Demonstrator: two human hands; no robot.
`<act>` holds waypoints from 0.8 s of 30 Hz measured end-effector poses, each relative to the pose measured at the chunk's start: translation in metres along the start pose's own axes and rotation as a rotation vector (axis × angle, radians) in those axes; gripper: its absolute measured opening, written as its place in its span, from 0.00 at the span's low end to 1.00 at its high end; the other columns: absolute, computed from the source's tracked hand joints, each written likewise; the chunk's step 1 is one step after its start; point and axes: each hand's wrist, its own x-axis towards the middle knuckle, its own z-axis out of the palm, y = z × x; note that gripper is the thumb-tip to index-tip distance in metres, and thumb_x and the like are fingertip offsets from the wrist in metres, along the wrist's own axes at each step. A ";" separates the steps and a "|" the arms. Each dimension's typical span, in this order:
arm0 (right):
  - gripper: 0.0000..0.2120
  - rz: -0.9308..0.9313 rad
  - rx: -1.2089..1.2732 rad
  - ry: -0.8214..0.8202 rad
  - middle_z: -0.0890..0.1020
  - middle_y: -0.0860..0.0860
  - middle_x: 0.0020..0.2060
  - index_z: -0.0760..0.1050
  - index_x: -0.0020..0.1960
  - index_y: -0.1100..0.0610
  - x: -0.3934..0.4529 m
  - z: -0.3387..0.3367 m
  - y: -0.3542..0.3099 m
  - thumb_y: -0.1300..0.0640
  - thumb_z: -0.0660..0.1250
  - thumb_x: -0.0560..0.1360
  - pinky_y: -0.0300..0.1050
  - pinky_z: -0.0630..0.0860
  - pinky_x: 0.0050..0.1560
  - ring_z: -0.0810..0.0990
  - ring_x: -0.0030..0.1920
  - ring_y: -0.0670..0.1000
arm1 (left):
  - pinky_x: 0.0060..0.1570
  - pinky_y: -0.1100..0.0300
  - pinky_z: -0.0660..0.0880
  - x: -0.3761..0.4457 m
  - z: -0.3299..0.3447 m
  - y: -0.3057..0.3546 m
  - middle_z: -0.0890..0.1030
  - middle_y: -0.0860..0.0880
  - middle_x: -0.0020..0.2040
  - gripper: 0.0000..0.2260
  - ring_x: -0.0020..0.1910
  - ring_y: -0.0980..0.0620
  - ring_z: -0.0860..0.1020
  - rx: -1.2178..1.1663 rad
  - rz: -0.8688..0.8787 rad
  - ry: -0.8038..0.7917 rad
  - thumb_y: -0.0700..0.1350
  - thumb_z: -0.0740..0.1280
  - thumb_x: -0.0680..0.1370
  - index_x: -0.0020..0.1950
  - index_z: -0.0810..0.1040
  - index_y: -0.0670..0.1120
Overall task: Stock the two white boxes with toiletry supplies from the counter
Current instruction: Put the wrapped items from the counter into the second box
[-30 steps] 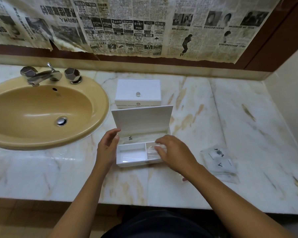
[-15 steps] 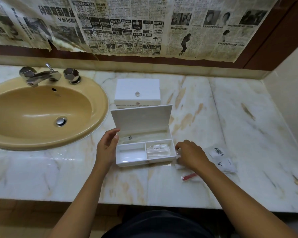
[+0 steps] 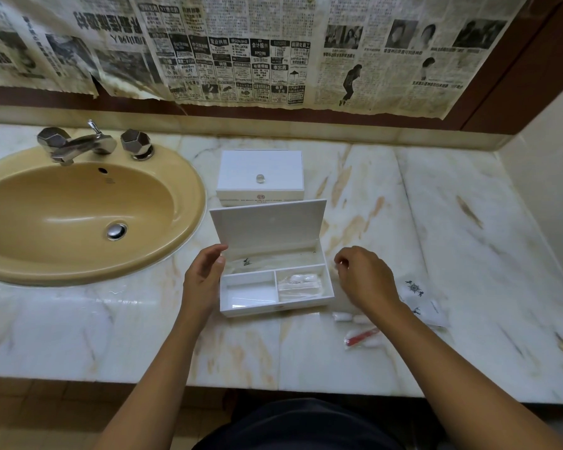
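Two hands flank the open white box [image 3: 275, 287]: the left hand [image 3: 202, 277] rests against its left wall, fingers [image 3: 216, 254] straight and relaxed; the right hand [image 3: 364, 277], just right of it, has fingers [image 3: 341, 262] curled, whether pinching anything I cannot tell. Its right compartment holds a clear packet [image 3: 301, 284]; the left is bare. More packets [image 3: 423, 300] lie right on the counter [image 3: 468, 241]; the closed white box [image 3: 260, 173] sits beyond.

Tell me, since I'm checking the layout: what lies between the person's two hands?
In the head view, the open white compartmented plastic box lies between the left hand and right hand.
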 end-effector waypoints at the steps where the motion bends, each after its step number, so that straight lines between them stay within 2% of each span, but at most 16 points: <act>1: 0.10 -0.023 0.031 0.035 0.81 0.49 0.50 0.79 0.54 0.55 0.000 -0.003 -0.004 0.61 0.60 0.78 0.41 0.68 0.41 0.79 0.48 0.52 | 0.59 0.65 0.71 0.000 0.000 0.000 0.80 0.55 0.57 0.10 0.58 0.60 0.77 -0.001 0.000 -0.001 0.41 0.62 0.82 0.59 0.78 0.51; 6: 0.06 -0.209 0.176 0.102 0.80 0.49 0.45 0.80 0.51 0.56 -0.005 -0.017 -0.031 0.60 0.64 0.78 0.40 0.67 0.41 0.75 0.41 0.48 | 0.58 0.67 0.71 0.000 0.000 0.001 0.80 0.56 0.57 0.10 0.58 0.61 0.77 0.000 0.003 0.001 0.41 0.62 0.82 0.57 0.78 0.54; 10: 0.07 -0.357 0.175 0.010 0.80 0.48 0.46 0.80 0.51 0.56 -0.016 -0.014 -0.050 0.60 0.64 0.78 0.38 0.69 0.43 0.76 0.45 0.48 | 0.59 0.65 0.71 -0.001 0.000 0.001 0.80 0.56 0.57 0.10 0.58 0.60 0.76 -0.001 -0.007 0.003 0.41 0.62 0.82 0.58 0.78 0.54; 12: 0.08 -0.398 0.146 -0.028 0.80 0.49 0.46 0.80 0.51 0.56 -0.022 -0.008 -0.055 0.61 0.62 0.78 0.41 0.71 0.44 0.77 0.47 0.49 | 0.60 0.65 0.71 -0.001 0.000 0.001 0.80 0.56 0.57 0.10 0.59 0.60 0.77 -0.001 -0.006 0.002 0.41 0.62 0.82 0.58 0.78 0.53; 15: 0.10 -0.388 0.070 -0.144 0.79 0.50 0.46 0.80 0.50 0.57 -0.027 0.004 -0.056 0.63 0.59 0.77 0.48 0.75 0.46 0.77 0.47 0.52 | 0.60 0.63 0.72 -0.001 0.000 0.001 0.80 0.55 0.57 0.10 0.59 0.59 0.77 0.005 -0.006 0.001 0.41 0.62 0.82 0.59 0.78 0.52; 18: 0.10 -0.341 -0.040 -0.264 0.78 0.51 0.42 0.79 0.46 0.58 -0.030 0.013 -0.055 0.64 0.59 0.75 0.46 0.74 0.42 0.76 0.44 0.53 | 0.60 0.63 0.72 0.000 0.000 0.001 0.80 0.54 0.57 0.10 0.59 0.59 0.77 0.006 -0.002 0.000 0.41 0.62 0.82 0.59 0.78 0.51; 21: 0.13 -0.306 -0.038 -0.301 0.74 0.50 0.34 0.72 0.36 0.57 -0.031 0.012 -0.054 0.55 0.58 0.78 0.44 0.66 0.37 0.71 0.38 0.51 | 0.56 0.71 0.71 -0.001 0.000 0.004 0.80 0.56 0.56 0.10 0.56 0.66 0.76 0.019 0.002 0.002 0.40 0.61 0.82 0.59 0.78 0.51; 22: 0.15 -0.304 -0.023 -0.300 0.73 0.49 0.33 0.69 0.35 0.55 -0.032 0.011 -0.054 0.52 0.58 0.79 0.44 0.64 0.37 0.70 0.38 0.50 | 0.54 0.75 0.70 -0.002 0.001 0.005 0.79 0.57 0.56 0.10 0.54 0.68 0.76 0.026 0.006 0.004 0.40 0.61 0.82 0.59 0.78 0.51; 24: 0.15 -0.311 -0.002 -0.297 0.75 0.49 0.35 0.72 0.37 0.53 -0.033 0.009 -0.054 0.47 0.59 0.79 0.43 0.64 0.38 0.70 0.38 0.50 | 0.53 0.77 0.69 -0.002 0.002 0.005 0.79 0.57 0.55 0.09 0.53 0.70 0.76 0.024 0.015 0.010 0.40 0.61 0.82 0.58 0.77 0.50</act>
